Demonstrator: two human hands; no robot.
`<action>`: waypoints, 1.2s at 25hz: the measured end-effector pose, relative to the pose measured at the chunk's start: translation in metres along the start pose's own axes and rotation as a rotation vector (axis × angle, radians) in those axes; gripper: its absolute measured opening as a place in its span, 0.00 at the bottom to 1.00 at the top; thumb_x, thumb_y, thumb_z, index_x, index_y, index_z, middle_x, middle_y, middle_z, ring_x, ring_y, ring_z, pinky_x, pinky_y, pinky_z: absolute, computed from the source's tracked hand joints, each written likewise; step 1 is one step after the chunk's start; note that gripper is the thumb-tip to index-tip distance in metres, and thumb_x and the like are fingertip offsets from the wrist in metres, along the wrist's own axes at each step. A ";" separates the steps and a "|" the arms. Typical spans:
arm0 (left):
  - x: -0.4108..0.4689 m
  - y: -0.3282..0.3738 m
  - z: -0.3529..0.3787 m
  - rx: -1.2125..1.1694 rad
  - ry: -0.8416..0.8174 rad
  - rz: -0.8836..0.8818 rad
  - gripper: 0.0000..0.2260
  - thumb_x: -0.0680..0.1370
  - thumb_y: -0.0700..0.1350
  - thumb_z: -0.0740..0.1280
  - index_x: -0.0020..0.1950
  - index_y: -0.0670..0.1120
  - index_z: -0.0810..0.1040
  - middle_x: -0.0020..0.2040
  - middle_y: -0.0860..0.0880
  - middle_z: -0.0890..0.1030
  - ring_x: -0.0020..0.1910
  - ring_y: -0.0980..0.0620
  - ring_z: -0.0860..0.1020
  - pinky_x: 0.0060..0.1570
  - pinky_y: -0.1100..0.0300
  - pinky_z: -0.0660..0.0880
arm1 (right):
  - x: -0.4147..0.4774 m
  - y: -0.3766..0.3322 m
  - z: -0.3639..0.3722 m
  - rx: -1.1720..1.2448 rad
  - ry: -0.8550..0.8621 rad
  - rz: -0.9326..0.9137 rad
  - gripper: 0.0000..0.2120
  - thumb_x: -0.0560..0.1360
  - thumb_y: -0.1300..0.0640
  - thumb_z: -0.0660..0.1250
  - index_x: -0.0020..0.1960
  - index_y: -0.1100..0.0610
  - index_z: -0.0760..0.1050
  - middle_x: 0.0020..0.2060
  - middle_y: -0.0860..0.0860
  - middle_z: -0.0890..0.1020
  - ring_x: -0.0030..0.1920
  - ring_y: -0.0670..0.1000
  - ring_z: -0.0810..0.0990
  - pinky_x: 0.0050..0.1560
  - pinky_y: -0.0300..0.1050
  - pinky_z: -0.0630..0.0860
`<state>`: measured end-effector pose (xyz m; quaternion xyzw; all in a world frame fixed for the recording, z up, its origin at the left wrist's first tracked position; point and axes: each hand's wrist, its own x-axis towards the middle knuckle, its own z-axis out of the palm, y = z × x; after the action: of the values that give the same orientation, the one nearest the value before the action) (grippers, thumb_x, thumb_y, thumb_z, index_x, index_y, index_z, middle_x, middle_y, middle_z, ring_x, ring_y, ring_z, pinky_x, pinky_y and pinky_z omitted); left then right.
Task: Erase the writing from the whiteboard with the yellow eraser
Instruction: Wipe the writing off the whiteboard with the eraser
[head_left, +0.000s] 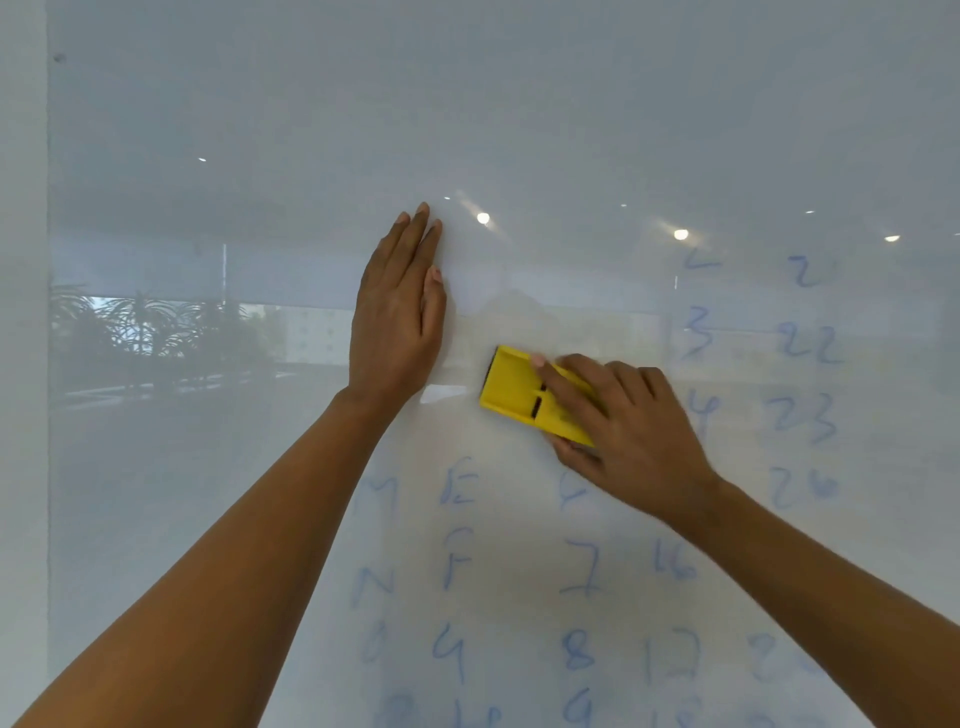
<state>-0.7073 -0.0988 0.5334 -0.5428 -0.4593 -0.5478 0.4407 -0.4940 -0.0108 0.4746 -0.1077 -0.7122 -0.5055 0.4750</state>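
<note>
The glossy whiteboard (208, 467) fills almost the whole view, its shine carrying a pale reflection of windows and palm-like plants (145, 322) on the left and small bright ceiling lights (483, 218) higher up. Faint blue handwriting (582, 566), letters and numbers set in loose columns, covers the lower middle and the right side; the patch between the two hands and the upper area look wiped clean.

The left hand (397, 317) lies flat against the board, fingers straight, close together and pointing up, holding nothing. Its forearm runs down to the lower left corner.

The right hand (623, 421) is to the right of it and a little lower, gripping the yellow eraser (514, 392) and pressing it against the board. The forefinger stretches along the eraser's back, the thumb clamps its lower edge, and the other fingers curl over its right end. The eraser's free end sticks out leftward, near the left hand's wrist but apart from it.
</note>
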 end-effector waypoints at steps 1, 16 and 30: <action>0.001 0.003 0.003 0.002 0.003 0.001 0.20 0.81 0.42 0.51 0.73 0.40 0.64 0.75 0.45 0.64 0.75 0.50 0.58 0.75 0.59 0.54 | -0.003 0.015 -0.003 -0.003 -0.012 0.004 0.26 0.75 0.47 0.59 0.68 0.59 0.70 0.57 0.59 0.79 0.42 0.60 0.78 0.40 0.49 0.72; 0.008 0.039 0.037 0.036 0.009 0.084 0.20 0.82 0.41 0.51 0.73 0.41 0.64 0.75 0.44 0.64 0.76 0.48 0.59 0.75 0.55 0.53 | -0.034 0.063 -0.014 -0.032 0.017 0.359 0.28 0.74 0.46 0.60 0.68 0.61 0.67 0.59 0.63 0.76 0.45 0.64 0.77 0.43 0.52 0.72; 0.006 0.033 0.044 0.162 0.011 0.112 0.21 0.82 0.42 0.51 0.75 0.41 0.60 0.76 0.45 0.61 0.76 0.48 0.57 0.76 0.54 0.53 | -0.056 0.089 -0.021 -0.050 0.054 0.570 0.29 0.74 0.46 0.60 0.70 0.60 0.66 0.61 0.63 0.74 0.50 0.65 0.75 0.47 0.54 0.71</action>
<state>-0.6663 -0.0616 0.5399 -0.5273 -0.4686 -0.4863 0.5157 -0.3959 0.0315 0.4861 -0.3019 -0.6277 -0.3715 0.6138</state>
